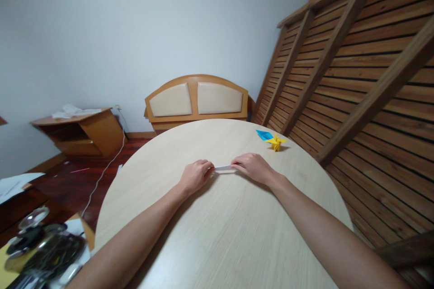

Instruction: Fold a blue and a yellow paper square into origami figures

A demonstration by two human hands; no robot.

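Note:
A narrow white strip of folded paper [224, 168] stretches between my two hands, just above the tabletop [217, 216]. My left hand [197, 174] pinches its left end, fingers closed. On the other end, my right hand [252, 166] is closed in a similar pinch. The parts of the paper inside my fingers are hidden. Beyond my right hand stands a small yellow origami figure [276, 144], with a blue folded paper piece [264, 135] touching or right beside it.
A wooden headboard [196, 99] with two cream panels stands past the table. Slatted wooden panels [339, 76] lean along the right. A low cabinet [81, 133] holding papers is at left, with a white cable [101, 174] on the floor. Clutter [47, 248] fills the lower left.

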